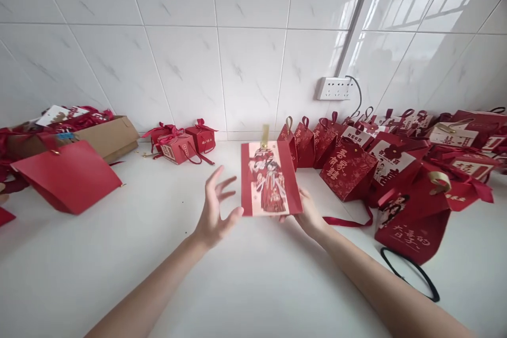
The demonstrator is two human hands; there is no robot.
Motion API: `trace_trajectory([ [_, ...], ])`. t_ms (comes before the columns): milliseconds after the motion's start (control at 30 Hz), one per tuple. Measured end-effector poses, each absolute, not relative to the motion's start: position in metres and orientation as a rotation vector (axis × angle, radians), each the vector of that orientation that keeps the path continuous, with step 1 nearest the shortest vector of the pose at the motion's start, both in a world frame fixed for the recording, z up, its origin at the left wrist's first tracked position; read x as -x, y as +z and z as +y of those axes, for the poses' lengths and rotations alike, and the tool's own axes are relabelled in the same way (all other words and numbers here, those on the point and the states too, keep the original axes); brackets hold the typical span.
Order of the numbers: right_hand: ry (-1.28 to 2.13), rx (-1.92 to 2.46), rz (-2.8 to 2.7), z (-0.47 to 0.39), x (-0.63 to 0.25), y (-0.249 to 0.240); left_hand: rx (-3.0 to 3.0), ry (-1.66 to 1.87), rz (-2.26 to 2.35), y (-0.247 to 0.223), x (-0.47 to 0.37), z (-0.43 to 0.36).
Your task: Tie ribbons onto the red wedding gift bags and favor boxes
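My right hand (308, 212) grips the red gift box (271, 178) at its lower right, fingers partly hidden behind it. Box is up in front of me, mid-view, printed figure facing me, gold ribbon loop (265, 136) at top, a bit blurred. My left hand (216, 210) is spread, thumb by the box's lower left corner; can't tell if it touches.

Right side is crowded: a row of upright red boxes (304, 142) just beyond my right hand, more packed behind and rightward. Nearest is a large red box (414, 224) with a gold loop; a black cord loop (430, 281) lies in front of it, close to my right forearm. A dark red ribbon (350, 222) trails on the counter (237, 280) near that arm.

Left: folded red box (75, 177) before an open cardboard carton (114, 137) heaped with red items. Small ribboned boxes (178, 148) sit near the tiled wall (253, 68), which bounds the back; socket strip (335, 88) on it. Widest room: white counter left of my left hand and between my forearms.
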State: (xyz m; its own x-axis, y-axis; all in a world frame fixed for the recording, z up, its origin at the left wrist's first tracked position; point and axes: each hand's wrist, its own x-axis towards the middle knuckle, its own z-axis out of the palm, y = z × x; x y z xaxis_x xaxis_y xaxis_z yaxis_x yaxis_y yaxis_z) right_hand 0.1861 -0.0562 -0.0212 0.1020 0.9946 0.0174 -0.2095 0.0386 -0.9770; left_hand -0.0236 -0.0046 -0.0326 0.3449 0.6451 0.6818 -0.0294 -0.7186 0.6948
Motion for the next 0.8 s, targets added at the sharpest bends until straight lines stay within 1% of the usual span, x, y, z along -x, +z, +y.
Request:
trace_trajectory([
  [67,1.131,1.106,-1.085,-0.056,-0.183,-0.022,-1.827,1.253,0.473,-0.034,0.022,-0.006],
  [133,1.076,1.108,-1.166,-0.057,-0.178,-0.024,-1.717,1.187,0.423,-0.033,0.022,-0.008],
  [333,1.044,1.157,-1.276,-0.065,-0.172,-0.025,-1.732,1.218,0.454,-0.025,0.025,-0.012],
  [567,0.896,1.181,-1.423,-0.071,-0.181,-0.017,-1.951,1.347,0.368,-0.025,0.027,-0.015],
  [700,0.745,0.963,-1.61,-0.073,-0.187,-0.022,-2.204,1.508,0.26,-0.026,0.027,-0.014],
  [800,0.586,0.829,-1.726,-0.073,-0.191,-0.023,-2.428,1.646,0.027,-0.02,0.026,-0.012],
])
